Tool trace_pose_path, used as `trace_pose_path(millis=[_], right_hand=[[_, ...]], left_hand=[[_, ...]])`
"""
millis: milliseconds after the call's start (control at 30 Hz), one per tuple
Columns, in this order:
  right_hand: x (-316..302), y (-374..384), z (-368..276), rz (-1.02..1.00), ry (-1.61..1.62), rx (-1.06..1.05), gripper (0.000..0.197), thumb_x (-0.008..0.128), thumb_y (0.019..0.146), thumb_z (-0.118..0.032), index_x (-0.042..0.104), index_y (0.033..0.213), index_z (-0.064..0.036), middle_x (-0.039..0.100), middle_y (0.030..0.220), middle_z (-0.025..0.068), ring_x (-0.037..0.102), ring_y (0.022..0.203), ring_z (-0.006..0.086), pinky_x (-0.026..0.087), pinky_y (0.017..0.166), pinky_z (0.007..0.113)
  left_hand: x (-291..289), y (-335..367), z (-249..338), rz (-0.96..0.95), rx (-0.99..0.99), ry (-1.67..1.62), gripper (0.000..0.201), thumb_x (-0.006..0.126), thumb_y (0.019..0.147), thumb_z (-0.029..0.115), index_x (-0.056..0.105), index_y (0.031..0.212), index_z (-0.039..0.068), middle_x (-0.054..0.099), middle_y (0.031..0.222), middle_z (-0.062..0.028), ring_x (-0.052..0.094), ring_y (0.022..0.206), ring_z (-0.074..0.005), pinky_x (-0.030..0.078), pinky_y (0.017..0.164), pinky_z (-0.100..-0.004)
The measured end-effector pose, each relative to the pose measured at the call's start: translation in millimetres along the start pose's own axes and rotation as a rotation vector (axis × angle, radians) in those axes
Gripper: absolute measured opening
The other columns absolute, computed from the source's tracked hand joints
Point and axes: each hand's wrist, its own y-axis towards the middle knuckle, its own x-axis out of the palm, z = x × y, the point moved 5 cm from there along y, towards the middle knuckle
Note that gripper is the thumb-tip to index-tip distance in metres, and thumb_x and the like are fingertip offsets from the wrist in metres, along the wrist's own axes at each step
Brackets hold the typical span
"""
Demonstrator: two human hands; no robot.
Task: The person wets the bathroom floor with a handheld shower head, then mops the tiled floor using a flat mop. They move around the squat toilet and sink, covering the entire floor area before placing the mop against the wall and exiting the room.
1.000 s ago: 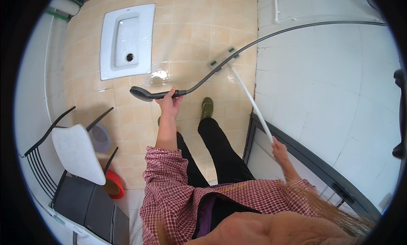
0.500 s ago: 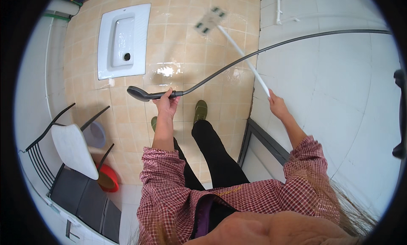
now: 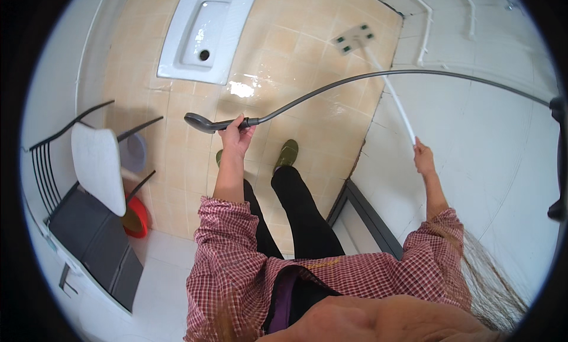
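Note:
My left hand (image 3: 238,140) is wrapped round the handle of a dark grey shower head (image 3: 200,123), which points to the left above the floor. From its end a grey hose (image 3: 331,86) arches away to the right wall. In my right hand (image 3: 423,159) is the upper end of a white pole (image 3: 397,99). At the pole's far end is a flat, pale mop head (image 3: 353,39) with dark green patches, slightly blurred, over the wet tiles near the right wall. No water is seen coming from the shower head.
A white squat toilet (image 3: 168,58) is set in the beige tiled floor (image 3: 284,40), far left. Nearer on the left stand a chair with a white seat (image 3: 97,164), a red basin (image 3: 138,215) and a dark cabinet (image 3: 89,235). White pipes (image 3: 427,31) run along the right wall.
My right hand has moved right, carrying the pole and mop head toward the right wall. The left hand still holds the shower head. My view has shifted and turned slightly.

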Motion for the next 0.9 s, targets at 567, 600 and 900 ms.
trace_pose_path(millis=[567, 600, 900], right_hand=[[65, 24, -131, -0.081, -0.108, -0.558, 0.043, 0.046, 0.09, -0.014, 0.044, 0.133, -0.0094, 0.06, 0.099, 0.0255, 0.059, 0.092, 0.0413, 0.046, 0.082, 0.044], [69, 3, -115, -0.118, -0.061, -0.525, 0.042, 0.046, 0.09, -0.013, 0.045, 0.131, -0.0095, 0.06, 0.104, 0.0246, 0.059, 0.096, 0.0388, 0.046, 0.084, 0.042], [112, -184, 3, -0.166, -0.024, -0.467, 0.047, 0.047, 0.09, -0.013, 0.039, 0.136, -0.014, 0.06, 0.077, 0.0259, 0.059, 0.07, 0.0445, 0.046, 0.062, 0.049]], left_hand=[[7, -8, 2, -0.079, -0.029, 0.044, 0.014, 0.063, 0.081, 0.0, 0.051, 0.087, 0.002, 0.057, 0.079, -0.0119, 0.059, 0.069, -0.0237, 0.055, 0.069, -0.0419], [9, -10, 2, -0.107, -0.027, 0.041, 0.015, 0.062, 0.081, -0.001, 0.05, 0.088, 0.002, 0.057, 0.079, -0.012, 0.059, 0.069, -0.0239, 0.055, 0.069, -0.042], [6, -20, 3, -0.109, -0.011, 0.053, 0.02, 0.061, 0.081, -0.002, 0.044, 0.091, 0.004, 0.056, 0.082, -0.0121, 0.06, 0.07, -0.0247, 0.055, 0.069, -0.0435]])
